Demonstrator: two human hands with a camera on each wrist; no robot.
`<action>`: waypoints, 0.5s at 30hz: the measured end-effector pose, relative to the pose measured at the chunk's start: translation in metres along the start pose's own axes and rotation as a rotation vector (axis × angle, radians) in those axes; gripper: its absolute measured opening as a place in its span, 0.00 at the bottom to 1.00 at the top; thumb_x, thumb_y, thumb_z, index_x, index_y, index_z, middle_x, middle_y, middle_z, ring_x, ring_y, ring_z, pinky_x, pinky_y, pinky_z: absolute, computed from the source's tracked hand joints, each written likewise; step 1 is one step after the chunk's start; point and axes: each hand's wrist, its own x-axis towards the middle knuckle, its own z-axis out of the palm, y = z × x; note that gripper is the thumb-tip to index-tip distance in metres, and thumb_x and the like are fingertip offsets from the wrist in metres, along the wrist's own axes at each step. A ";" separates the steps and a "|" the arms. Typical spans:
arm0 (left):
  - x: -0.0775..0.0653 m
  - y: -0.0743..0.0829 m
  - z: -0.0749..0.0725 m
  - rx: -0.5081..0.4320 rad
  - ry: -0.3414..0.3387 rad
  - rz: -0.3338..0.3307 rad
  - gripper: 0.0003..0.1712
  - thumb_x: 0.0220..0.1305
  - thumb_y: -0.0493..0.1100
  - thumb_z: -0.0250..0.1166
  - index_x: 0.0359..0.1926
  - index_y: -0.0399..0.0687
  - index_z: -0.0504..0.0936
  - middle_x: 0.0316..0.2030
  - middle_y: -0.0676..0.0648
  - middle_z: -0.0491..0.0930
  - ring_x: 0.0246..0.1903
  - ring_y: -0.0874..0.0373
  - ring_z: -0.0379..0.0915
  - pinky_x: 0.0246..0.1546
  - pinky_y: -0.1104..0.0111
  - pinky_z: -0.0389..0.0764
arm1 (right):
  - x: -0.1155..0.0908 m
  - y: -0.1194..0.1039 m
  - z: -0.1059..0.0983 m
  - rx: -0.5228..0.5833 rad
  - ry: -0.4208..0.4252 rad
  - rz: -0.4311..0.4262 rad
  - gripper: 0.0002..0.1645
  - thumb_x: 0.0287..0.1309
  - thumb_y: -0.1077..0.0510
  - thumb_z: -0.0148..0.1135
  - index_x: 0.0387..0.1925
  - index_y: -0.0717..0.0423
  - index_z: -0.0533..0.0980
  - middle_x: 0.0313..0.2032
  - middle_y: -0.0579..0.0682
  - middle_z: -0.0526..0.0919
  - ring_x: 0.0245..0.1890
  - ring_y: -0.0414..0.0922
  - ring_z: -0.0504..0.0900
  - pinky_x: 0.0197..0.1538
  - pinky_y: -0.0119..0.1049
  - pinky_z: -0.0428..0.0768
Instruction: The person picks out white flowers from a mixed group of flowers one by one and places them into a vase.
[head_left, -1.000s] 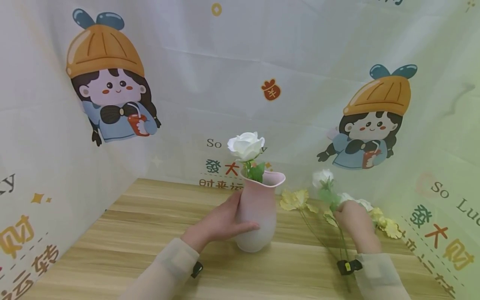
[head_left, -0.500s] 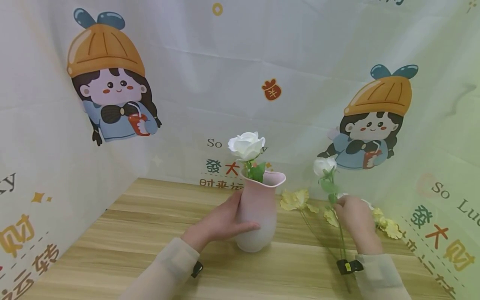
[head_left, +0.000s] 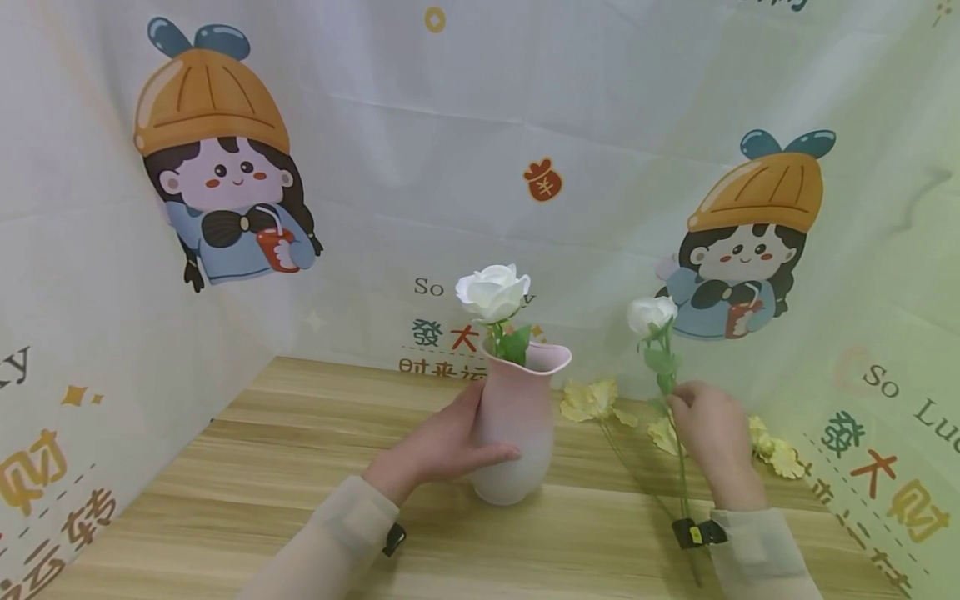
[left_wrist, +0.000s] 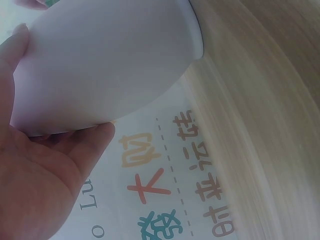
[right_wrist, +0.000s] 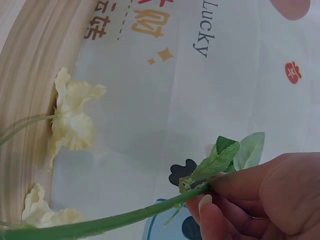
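A pink-to-white vase with a wavy rim stands upright on the wooden table. One white rose with a green leaf rises from its mouth. My left hand grips the vase's side, thumb across the front; in the left wrist view its fingers lie around the pale wall. To the right, my right hand pinches a second white rose by its stem, just below the leaves. The right wrist view shows that green stem between thumb and fingers, with the bloom out of frame.
Yellow flowers lie on the table between the vase and my right hand. More yellow blooms lie beyond that hand, near the table's right edge. A printed cloth hangs behind and at both sides.
My right hand has risen slightly and lifted the white rose, its bloom now higher and more upright. White petals seen beside that hand before no longer show. The left hand and vase stay put.
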 end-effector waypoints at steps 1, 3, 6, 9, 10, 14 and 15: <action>0.000 0.000 0.000 0.000 0.000 0.000 0.62 0.53 0.70 0.71 0.74 0.43 0.49 0.60 0.45 0.67 0.53 0.57 0.68 0.56 0.57 0.74 | 0.000 -0.001 0.000 0.001 0.007 -0.001 0.17 0.70 0.58 0.57 0.48 0.69 0.80 0.42 0.65 0.83 0.39 0.62 0.80 0.38 0.59 0.79; 0.000 0.000 0.000 0.000 0.000 -0.001 0.62 0.53 0.70 0.71 0.74 0.43 0.49 0.60 0.45 0.67 0.53 0.57 0.68 0.56 0.57 0.74 | 0.000 -0.002 -0.001 0.006 0.014 0.002 0.17 0.70 0.57 0.57 0.48 0.69 0.80 0.42 0.65 0.83 0.39 0.62 0.80 0.38 0.59 0.78; 0.000 -0.001 0.000 0.002 0.000 -0.006 0.62 0.52 0.71 0.70 0.74 0.43 0.49 0.60 0.45 0.67 0.53 0.57 0.69 0.55 0.57 0.74 | 0.000 -0.004 -0.002 0.012 0.021 0.010 0.16 0.71 0.57 0.56 0.48 0.68 0.80 0.42 0.65 0.83 0.40 0.62 0.80 0.38 0.59 0.78; 0.000 -0.001 0.001 0.007 -0.002 -0.010 0.62 0.52 0.71 0.70 0.74 0.43 0.50 0.60 0.45 0.67 0.52 0.57 0.69 0.55 0.57 0.74 | -0.001 -0.006 -0.002 0.017 0.039 0.007 0.16 0.70 0.57 0.56 0.48 0.67 0.80 0.42 0.64 0.83 0.40 0.62 0.80 0.38 0.60 0.78; 0.001 -0.002 0.001 0.009 -0.003 -0.011 0.62 0.52 0.72 0.70 0.73 0.43 0.50 0.60 0.46 0.67 0.52 0.58 0.69 0.55 0.57 0.75 | -0.002 -0.006 -0.003 0.018 0.047 0.004 0.16 0.70 0.58 0.57 0.47 0.67 0.80 0.42 0.64 0.83 0.40 0.62 0.80 0.39 0.60 0.78; 0.002 -0.003 0.002 0.013 -0.004 -0.007 0.62 0.52 0.71 0.70 0.73 0.42 0.50 0.59 0.46 0.67 0.52 0.59 0.69 0.55 0.58 0.75 | -0.002 -0.008 -0.003 0.027 0.083 -0.013 0.15 0.70 0.58 0.58 0.47 0.67 0.81 0.42 0.64 0.84 0.41 0.63 0.80 0.40 0.61 0.78; 0.002 -0.004 0.002 0.013 -0.004 -0.007 0.62 0.52 0.71 0.70 0.73 0.43 0.50 0.60 0.46 0.67 0.52 0.59 0.69 0.55 0.58 0.75 | -0.003 -0.008 -0.003 0.031 0.087 -0.012 0.15 0.70 0.58 0.58 0.47 0.66 0.81 0.42 0.64 0.84 0.42 0.63 0.79 0.40 0.61 0.77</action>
